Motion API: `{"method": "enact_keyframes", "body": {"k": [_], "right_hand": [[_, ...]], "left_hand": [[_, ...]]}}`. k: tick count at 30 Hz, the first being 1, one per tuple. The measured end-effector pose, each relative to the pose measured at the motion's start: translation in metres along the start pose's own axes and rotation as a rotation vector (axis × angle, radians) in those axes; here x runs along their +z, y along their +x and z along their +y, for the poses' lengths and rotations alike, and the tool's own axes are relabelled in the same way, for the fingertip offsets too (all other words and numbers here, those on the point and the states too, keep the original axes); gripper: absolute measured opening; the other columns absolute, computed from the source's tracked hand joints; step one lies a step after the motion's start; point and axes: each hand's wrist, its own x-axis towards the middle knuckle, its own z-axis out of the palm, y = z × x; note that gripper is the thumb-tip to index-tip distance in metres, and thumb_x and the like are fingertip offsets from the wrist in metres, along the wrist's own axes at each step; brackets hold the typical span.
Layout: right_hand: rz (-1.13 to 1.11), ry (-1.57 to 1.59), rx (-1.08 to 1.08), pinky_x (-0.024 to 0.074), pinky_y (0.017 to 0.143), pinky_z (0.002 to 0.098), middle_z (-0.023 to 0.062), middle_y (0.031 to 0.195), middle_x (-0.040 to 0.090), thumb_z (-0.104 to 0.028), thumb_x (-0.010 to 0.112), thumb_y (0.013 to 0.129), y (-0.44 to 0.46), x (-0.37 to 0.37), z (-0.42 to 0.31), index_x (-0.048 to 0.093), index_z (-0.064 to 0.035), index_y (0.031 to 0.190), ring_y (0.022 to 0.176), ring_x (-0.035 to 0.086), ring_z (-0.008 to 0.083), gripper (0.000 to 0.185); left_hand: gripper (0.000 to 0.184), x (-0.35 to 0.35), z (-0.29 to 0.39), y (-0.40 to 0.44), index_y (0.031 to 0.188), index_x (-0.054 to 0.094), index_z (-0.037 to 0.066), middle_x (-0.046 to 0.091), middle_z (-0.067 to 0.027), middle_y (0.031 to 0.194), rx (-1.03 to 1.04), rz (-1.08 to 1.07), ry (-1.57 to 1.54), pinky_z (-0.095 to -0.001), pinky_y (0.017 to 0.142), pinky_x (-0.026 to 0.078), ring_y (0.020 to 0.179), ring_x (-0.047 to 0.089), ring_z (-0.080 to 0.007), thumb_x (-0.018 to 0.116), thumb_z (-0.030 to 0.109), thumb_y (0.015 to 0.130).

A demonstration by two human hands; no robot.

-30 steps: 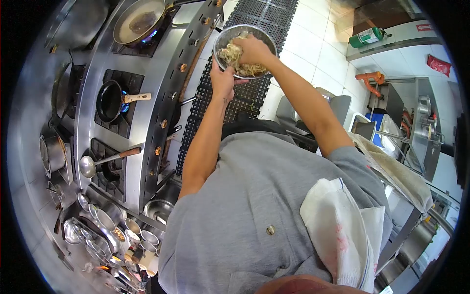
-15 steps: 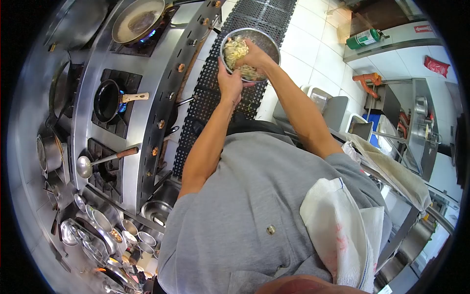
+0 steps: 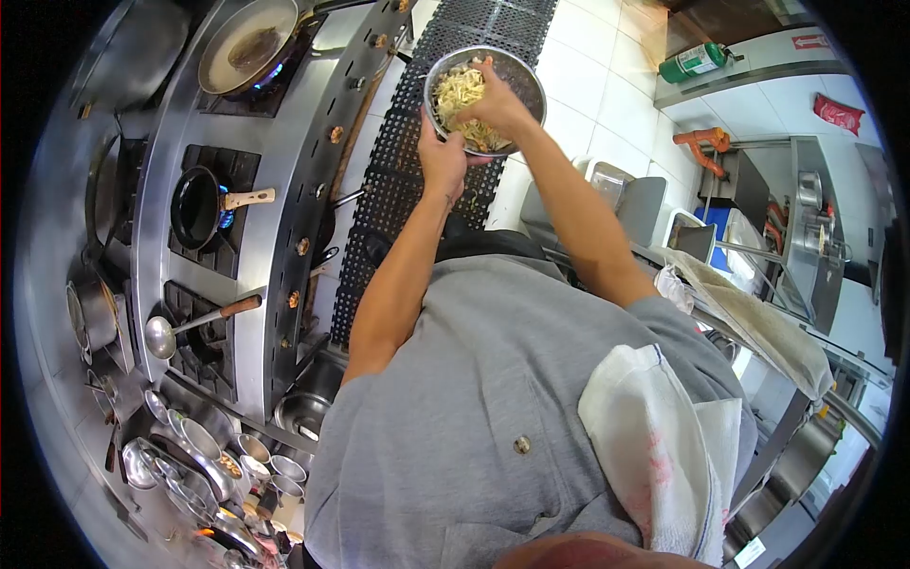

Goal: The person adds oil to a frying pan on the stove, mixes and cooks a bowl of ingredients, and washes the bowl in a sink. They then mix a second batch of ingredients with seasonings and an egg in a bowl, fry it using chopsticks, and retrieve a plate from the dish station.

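Observation:
A round metal mixing bowl [image 3: 532, 83] is held out over the floor mat, with pale yellowish shredded food [image 3: 459, 87] inside. My left hand [image 3: 443, 156] grips the bowl's near left side, thumb by the rim and fingers underneath. Inside the bowl, my right hand [image 3: 500, 106] rests on the food with thumb and fingers spread apart. Some of its fingertips are buried in the shreds and hard to make out.
Left of me runs a stove [image 3: 256, 303] with a large pan [image 3: 213, 71] and a small black frying pan [image 3: 197, 209] over lit burners. A ladle [image 3: 161, 337] lies across another burner. Grey bins [image 3: 645, 204] stand at right, and a black perforated mat [image 3: 398, 190] covers the floor.
My right hand has spread its fingers over the food, which was bunched up against it before. The bowl has tilted slightly and moved up a little in view.

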Motion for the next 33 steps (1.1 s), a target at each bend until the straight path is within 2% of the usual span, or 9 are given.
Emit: {"method": "enact_keyframes", "body": {"k": [2, 6, 13, 15, 20, 22, 25, 30, 33], "right_hand": [[0.055, 0.261, -0.017, 0.0470, 0.090, 0.0327, 0.0176, 0.116, 0.062, -0.002, 0.078, 0.059, 0.017, 0.018, 0.036, 0.047, -0.0001, 0.132, 0.098, 0.061, 0.0247, 0.079], [-0.175, 0.022, 0.002, 0.0483, 0.086, 0.0333, 0.0134, 0.107, 0.067, -0.001, 0.074, 0.061, 0.007, -0.032, -0.008, 0.059, -0.0079, 0.123, 0.095, 0.063, 0.0241, 0.064], [0.026, -0.199, -0.385, 0.0493, 0.086, 0.0364, 0.0128, 0.109, 0.066, -0.005, 0.073, 0.062, 0.008, -0.055, -0.037, 0.068, -0.0145, 0.109, 0.097, 0.063, 0.0306, 0.049], [-0.329, -0.220, -0.357, 0.0494, 0.086, 0.0347, 0.0127, 0.109, 0.066, -0.005, 0.075, 0.061, 0.010, -0.051, -0.029, 0.066, -0.0126, 0.111, 0.098, 0.063, 0.0275, 0.052], [-0.245, -0.154, -0.188, 0.0471, 0.090, 0.0371, 0.0126, 0.109, 0.066, -0.004, 0.077, 0.061, 0.011, -0.055, -0.010, 0.058, -0.0089, 0.124, 0.103, 0.061, 0.0265, 0.066], [-0.028, 0.104, -0.064, 0.0476, 0.087, 0.0372, 0.0132, 0.105, 0.066, -0.006, 0.079, 0.061, 0.010, -0.013, 0.012, 0.056, -0.0058, 0.125, 0.098, 0.061, 0.0257, 0.068], [-0.185, 0.159, 0.092, 0.0490, 0.081, 0.0343, 0.0115, 0.099, 0.066, -0.007, 0.079, 0.060, 0.011, -0.015, 0.017, 0.055, -0.0039, 0.126, 0.087, 0.061, 0.0214, 0.070], [-0.066, -0.276, -0.252, 0.0515, 0.079, 0.0327, 0.0126, 0.104, 0.068, -0.011, 0.075, 0.063, 0.006, -0.049, -0.014, 0.065, -0.0084, 0.115, 0.086, 0.066, 0.0240, 0.053], [0.050, -0.229, -0.396, 0.0517, 0.079, 0.0344, 0.0146, 0.097, 0.068, -0.009, 0.073, 0.063, 0.007, -0.058, -0.033, 0.067, -0.0082, 0.109, 0.087, 0.066, 0.0282, 0.046]], "left_hand": [[0.071, 0.000, -0.003, 0.000, 0.145, 0.022, 0.018, 0.046, -0.0177, 0.129, -0.030, -0.018, 0.013, -0.0373, 0.051, 0.062, 0.086, 0.066, -0.0313, 0.040, -0.011, 0.083], [0.056, -0.012, 0.006, 0.004, 0.136, 0.032, 0.009, 0.054, -0.0176, 0.118, -0.079, -0.010, 0.126, -0.0367, 0.057, 0.063, 0.090, 0.066, -0.0297, 0.041, -0.010, 0.083], [0.050, -0.012, 0.015, 0.013, 0.132, 0.034, 0.008, 0.055, -0.0173, 0.119, -0.133, -0.043, 0.098, -0.0360, 0.058, 0.063, 0.089, 0.067, -0.0296, 0.041, -0.008, 0.085], [0.051, -0.013, 0.014, 0.014, 0.133, 0.034, 0.008, 0.055, -0.0171, 0.119, -0.125, -0.056, 0.088, -0.0356, 0.057, 0.063, 0.090, 0.067, -0.0297, 0.041, -0.008, 0.085], [0.066, -0.004, 0.017, 0.009, 0.143, 0.027, 0.014, 0.052, -0.0179, 0.123, -0.073, -0.066, -0.011, -0.0361, 0.054, 0.063, 0.087, 0.067, -0.0300, 0.039, -0.012, 0.083], [0.068, 0.009, 0.021, 0.003, 0.144, 0.025, 0.015, 0.052, -0.0174, 0.122, -0.024, -0.097, 0.024, -0.0361, 0.053, 0.062, 0.086, 0.067, -0.0297, 0.040, -0.011, 0.083], [0.053, -0.001, 0.015, 0.004, 0.137, 0.032, 0.010, 0.055, -0.0146, 0.120, -0.093, -0.099, 0.096, -0.0342, 0.055, 0.063, 0.089, 0.067, -0.0277, 0.044, -0.005, 0.087], [0.050, -0.013, 0.016, 0.013, 0.134, 0.036, 0.009, 0.058, -0.0147, 0.116, -0.155, -0.053, 0.081, -0.0344, 0.055, 0.063, 0.086, 0.068, -0.0279, 0.044, -0.006, 0.087], [0.050, -0.011, 0.020, 0.020, 0.134, 0.035, 0.007, 0.057, -0.0164, 0.116, -0.147, -0.062, 0.082, -0.0358, 0.057, 0.063, 0.087, 0.068, -0.0286, 0.044, -0.006, 0.087]]}}
